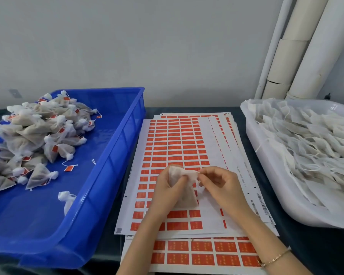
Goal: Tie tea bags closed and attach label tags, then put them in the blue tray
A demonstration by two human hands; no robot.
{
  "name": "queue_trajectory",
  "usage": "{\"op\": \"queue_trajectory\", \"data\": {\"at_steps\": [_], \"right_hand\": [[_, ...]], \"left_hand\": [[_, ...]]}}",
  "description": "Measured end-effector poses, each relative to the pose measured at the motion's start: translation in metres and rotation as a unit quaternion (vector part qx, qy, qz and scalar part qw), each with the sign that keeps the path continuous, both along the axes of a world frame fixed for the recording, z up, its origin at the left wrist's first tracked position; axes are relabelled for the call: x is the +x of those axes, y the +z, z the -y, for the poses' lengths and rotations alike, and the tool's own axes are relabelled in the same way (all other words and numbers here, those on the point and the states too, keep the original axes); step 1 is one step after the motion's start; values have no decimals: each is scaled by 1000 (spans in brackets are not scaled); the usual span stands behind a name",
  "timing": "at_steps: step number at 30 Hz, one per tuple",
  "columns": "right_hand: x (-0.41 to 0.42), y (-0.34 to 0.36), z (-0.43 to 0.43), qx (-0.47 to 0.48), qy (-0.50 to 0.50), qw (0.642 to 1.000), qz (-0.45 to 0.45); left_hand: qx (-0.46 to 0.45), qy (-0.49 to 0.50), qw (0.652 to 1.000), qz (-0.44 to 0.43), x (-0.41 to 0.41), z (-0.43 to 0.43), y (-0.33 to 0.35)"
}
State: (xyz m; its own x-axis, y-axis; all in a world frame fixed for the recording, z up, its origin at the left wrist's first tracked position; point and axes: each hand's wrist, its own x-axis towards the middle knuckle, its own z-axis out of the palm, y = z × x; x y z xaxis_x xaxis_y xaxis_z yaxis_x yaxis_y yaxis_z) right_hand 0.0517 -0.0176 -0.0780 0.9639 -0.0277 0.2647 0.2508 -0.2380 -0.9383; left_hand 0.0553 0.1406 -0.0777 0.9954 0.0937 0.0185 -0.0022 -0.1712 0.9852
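Closest to the lens, bottom right, there's a thin gold bracelet (276, 258) on the person's right wrist. Both forearms reach up over a messy stack of glossy label sheets (187, 143), white paper gridded with little orange rectangles.

The tea bag (187, 196) sits mid-frame above the sheets. It's a soft, gauzy white pouch with brownish fill. The left hand (167, 193) wraps round its body, thumb laid across the front. The right hand (220, 187) pinches the bunched mouth between thumb and forefinger, other fingers loosely curled.

On the left, a shiny blue tray (111, 159) in plastic holds a heap of tied bags (34, 132) with puffy tops and orange tags. On the right, a smooth white tub (266, 175) is stuffed with flat untied bags (310, 147), strings dangling.
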Motion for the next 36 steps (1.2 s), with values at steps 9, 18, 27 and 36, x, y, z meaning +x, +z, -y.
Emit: {"op": "queue_trajectory", "data": {"at_steps": [9, 18, 27, 36], "right_hand": [[-4, 1, -2, -69, -10, 996, 47], [-6, 3, 0, -70, -3, 996, 62], [-7, 5, 0, -90, -3, 995, 53], [-4, 9, 4, -105, -53, 991, 65]], "left_hand": [[-47, -47, 998, 9, -4, 1, 7], [12, -160, 983, 93, -3, 1, 6], [-40, -120, 990, 67, -7, 1, 13], [-80, -100, 988, 82, -10, 2, 14]]}}
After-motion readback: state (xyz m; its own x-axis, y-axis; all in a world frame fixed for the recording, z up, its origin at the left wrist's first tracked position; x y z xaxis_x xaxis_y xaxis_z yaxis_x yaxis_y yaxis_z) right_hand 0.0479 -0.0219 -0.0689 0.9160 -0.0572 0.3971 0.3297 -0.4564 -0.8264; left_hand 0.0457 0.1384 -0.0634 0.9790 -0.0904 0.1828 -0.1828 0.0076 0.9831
